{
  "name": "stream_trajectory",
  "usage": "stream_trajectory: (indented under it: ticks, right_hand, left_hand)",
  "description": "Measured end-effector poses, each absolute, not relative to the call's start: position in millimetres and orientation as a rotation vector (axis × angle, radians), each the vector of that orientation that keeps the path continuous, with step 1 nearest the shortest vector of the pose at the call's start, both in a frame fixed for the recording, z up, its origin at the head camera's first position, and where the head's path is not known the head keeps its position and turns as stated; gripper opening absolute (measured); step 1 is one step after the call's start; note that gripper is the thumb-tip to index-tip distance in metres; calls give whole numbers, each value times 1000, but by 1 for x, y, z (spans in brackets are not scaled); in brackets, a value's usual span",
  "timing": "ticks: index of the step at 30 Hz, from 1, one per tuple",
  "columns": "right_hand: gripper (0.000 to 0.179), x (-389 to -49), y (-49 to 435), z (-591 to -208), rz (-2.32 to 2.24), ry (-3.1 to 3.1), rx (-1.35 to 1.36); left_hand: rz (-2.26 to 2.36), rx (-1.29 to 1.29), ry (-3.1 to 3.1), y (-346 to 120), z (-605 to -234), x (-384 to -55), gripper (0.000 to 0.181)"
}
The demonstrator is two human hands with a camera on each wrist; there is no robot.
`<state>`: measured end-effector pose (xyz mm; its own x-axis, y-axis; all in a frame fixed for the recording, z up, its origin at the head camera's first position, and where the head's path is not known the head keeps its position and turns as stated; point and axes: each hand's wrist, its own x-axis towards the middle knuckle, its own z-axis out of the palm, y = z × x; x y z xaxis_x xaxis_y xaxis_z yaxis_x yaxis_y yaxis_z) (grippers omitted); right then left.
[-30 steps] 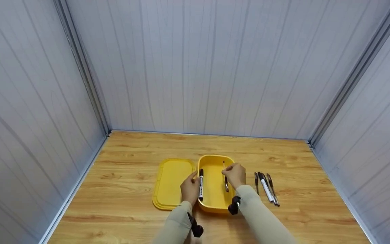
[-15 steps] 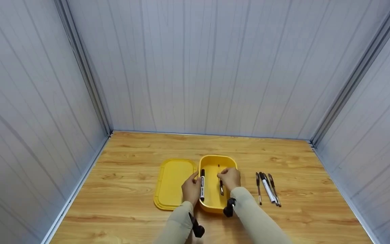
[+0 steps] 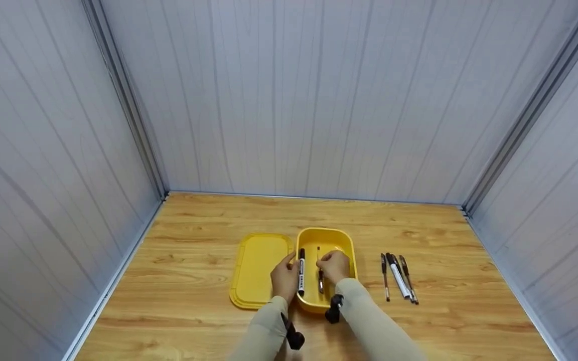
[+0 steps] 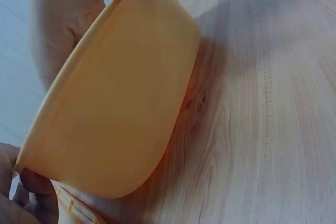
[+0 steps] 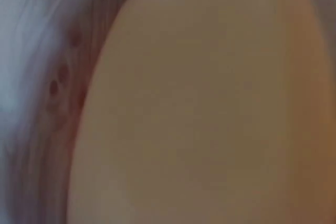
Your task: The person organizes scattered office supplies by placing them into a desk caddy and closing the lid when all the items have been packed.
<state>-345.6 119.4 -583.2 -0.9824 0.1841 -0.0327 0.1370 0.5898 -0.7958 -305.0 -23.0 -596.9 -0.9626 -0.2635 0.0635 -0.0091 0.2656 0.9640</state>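
Note:
A yellow plastic box (image 3: 325, 231) stands lidless on the wooden table. My left hand (image 3: 285, 279) grips its left rim; in the left wrist view, thumb and fingers pinch the edge of the box wall (image 4: 118, 93). Inside, a black-and-white marker (image 3: 301, 273) lies lengthwise along the left wall. Between the fingertips of my right hand (image 3: 336, 265) is a dark-capped pen (image 3: 321, 285), held lengthwise over the box floor beside the marker. The fingers cover the pen's middle. Blurred box wall (image 5: 194, 103) fills most of the right wrist view.
The yellow lid (image 3: 260, 271) lies flat left of the box. On the table to the right are a dark pen (image 3: 385, 278), a white marker with a black cap (image 3: 399, 282) and another dark pen (image 3: 409, 281), close together. Pale panels (image 3: 289, 100) wall in the table.
My right hand has carried the pen leftward inside the box, from near the right wall to closer beside the marker. My left hand keeps its grip on the rim.

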Motion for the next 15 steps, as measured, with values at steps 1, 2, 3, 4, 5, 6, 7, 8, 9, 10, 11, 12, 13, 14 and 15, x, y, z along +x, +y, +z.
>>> stream_trajectory:
  ticks: [1, 2, 3, 4, 5, 6, 7, 8, 9, 10, 11, 12, 13, 14, 15]
  right_hand:
    - [6, -346, 118, -586, 1386, -2749, -275]
    - [5, -346, 117, -588, 1409, -2744, -281]
    - [5, -346, 115, -590, 1424, -2741, -287]
    - [5, -345, 114, -592, 1435, -2740, -285]
    - [4, -345, 113, -594, 1445, -2737, -280]
    - [4, -344, 112, -596, 1452, -2736, -279]
    - [3, -344, 111, -597, 1454, -2737, -276]
    - [3, -343, 110, -598, 1450, -2736, -270]
    - [3, -343, 110, -599, 1439, -2734, -256]
    - [3, -343, 109, -600, 1438, -2732, -243]
    - [3, -343, 109, -600, 1434, -2729, -232]
    - [3, -343, 109, -601, 1426, -2727, -221]
    - [3, -343, 109, -601, 1423, -2725, -210]
    - [3, -344, 108, -602, 1425, -2722, -203]
    - [3, -344, 108, -602, 1429, -2723, -203]
  left_hand:
    - [-1766, 259, -2323, -23, -597, -305, 36]
    - [-1768, 262, -2322, -23, -598, -305, 36]
    - [-1770, 266, -2319, -23, -598, -305, 36]
    - [-1770, 270, -2317, -23, -598, -305, 36]
    - [-1772, 272, -2313, -23, -599, -305, 36]
    - [-1754, 263, -2312, -23, -599, -305, 35]
    - [-1743, 258, -2309, -22, -599, -305, 35]
    - [-1731, 252, -2306, -22, -599, -305, 34]
    - [-1719, 245, -2302, -21, -599, -305, 34]
    - [-1709, 239, -2300, -21, -599, -305, 33]
    - [-1702, 233, -2296, -21, -599, -305, 33]
    - [-1697, 229, -2293, -21, -599, -305, 33]
    - [-1711, 234, -2290, -21, -599, -305, 33]
    - [-1719, 234, -2288, -21, -599, -305, 33]
    - [-1723, 235, -2289, -21, -599, -305, 34]
